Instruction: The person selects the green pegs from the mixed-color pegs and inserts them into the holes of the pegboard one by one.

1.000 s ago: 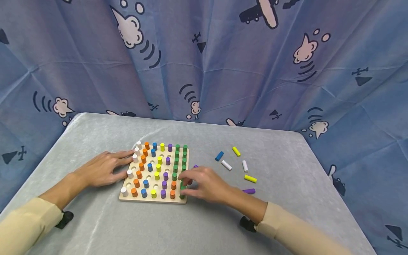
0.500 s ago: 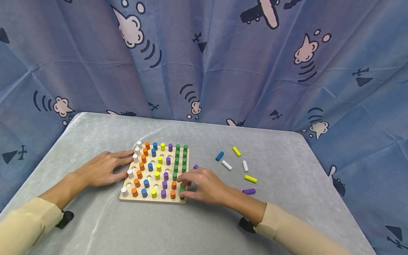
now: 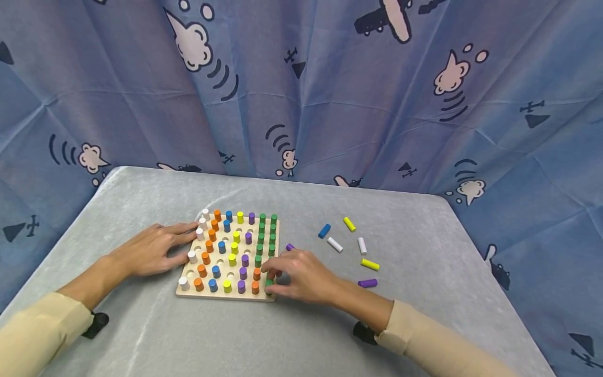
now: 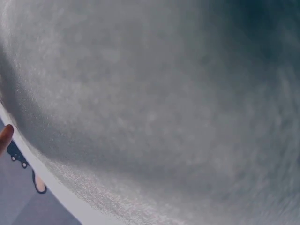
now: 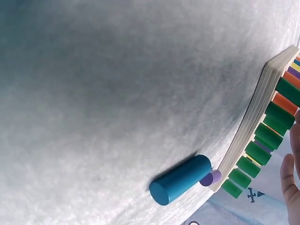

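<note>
A square wooden pegboard (image 3: 225,298) holds upright rows of white, orange, blue, yellow, purple and green pegs, with several bare holes. My left hand (image 3: 153,248) rests by its left edge, fingers extended and fingertips at the rim beside the white pegs. At the front right corner, my right hand (image 3: 301,275) bends its thumb and fingers round a green peg in the outer right column, partly hidden behind the fingers. The right wrist view shows the fingertips (image 5: 296,129) right at the top of a green peg (image 5: 280,116). The left wrist view catches just one fingertip (image 4: 5,135).
Loose pegs lie on the grey cloth-covered table (image 3: 301,340) right of the board: a blue peg (image 3: 324,231), a white peg (image 3: 335,244), a yellow peg (image 3: 369,264), a purple peg (image 3: 368,283) and several others. A patterned blue curtain (image 3: 301,94) hangs behind.
My right hand has shifted very slightly toward the table's front at the board's right corner, its fingers still bent. My left hand stays in place at the left edge.
</note>
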`<state>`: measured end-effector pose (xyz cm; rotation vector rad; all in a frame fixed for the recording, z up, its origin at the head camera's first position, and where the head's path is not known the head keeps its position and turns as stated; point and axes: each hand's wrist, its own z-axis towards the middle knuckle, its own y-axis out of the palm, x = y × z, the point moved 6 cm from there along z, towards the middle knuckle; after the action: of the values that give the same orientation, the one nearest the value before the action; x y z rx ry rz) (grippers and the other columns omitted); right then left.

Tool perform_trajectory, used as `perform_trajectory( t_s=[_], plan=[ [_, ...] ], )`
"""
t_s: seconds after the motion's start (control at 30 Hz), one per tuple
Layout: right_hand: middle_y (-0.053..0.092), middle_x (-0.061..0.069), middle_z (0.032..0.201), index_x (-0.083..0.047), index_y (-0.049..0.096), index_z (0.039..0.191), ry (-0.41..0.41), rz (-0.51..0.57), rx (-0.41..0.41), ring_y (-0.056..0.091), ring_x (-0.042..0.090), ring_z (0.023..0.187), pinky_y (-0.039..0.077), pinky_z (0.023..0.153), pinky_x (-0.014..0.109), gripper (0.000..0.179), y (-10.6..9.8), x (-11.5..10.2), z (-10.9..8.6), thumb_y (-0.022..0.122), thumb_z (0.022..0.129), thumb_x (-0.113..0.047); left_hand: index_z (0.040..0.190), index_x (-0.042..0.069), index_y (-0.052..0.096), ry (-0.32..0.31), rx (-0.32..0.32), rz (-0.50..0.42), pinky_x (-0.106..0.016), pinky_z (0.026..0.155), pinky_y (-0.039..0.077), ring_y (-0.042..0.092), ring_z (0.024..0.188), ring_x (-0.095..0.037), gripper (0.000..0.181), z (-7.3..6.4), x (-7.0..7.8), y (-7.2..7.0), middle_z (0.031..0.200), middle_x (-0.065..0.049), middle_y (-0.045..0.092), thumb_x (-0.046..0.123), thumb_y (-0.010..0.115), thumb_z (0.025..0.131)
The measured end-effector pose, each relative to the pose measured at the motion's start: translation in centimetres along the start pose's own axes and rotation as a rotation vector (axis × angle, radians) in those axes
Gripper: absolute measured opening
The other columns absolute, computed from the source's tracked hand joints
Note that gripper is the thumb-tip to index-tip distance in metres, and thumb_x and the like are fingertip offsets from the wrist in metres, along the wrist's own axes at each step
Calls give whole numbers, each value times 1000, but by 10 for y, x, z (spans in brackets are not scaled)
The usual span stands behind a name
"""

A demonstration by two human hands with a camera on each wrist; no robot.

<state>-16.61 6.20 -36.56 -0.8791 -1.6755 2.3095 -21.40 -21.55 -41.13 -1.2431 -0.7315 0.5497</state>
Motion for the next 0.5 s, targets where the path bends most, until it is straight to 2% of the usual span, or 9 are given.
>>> perform_trajectory(
  t_s=[0.3,0.5],
  plan=[
    [73,-4,90,-9,73,110,-6,-4,-4,66,7,80,47,72,17,30,4,0,0,82,84,-22,136,4,61,-18,-9,6,-53,89,47,59,122,-31,49,-1,-1,2,150,-12,49,28,63,94],
    [73,-2,92,-9,72,110,-19,7,35,66,8,82,49,77,20,29,-4,2,-4,80,85,-23,137,4,60,-27,-17,8,-53,89,47,59,123,-31,50,0,-1,2,150,-11,48,29,63,94]
  ],
)
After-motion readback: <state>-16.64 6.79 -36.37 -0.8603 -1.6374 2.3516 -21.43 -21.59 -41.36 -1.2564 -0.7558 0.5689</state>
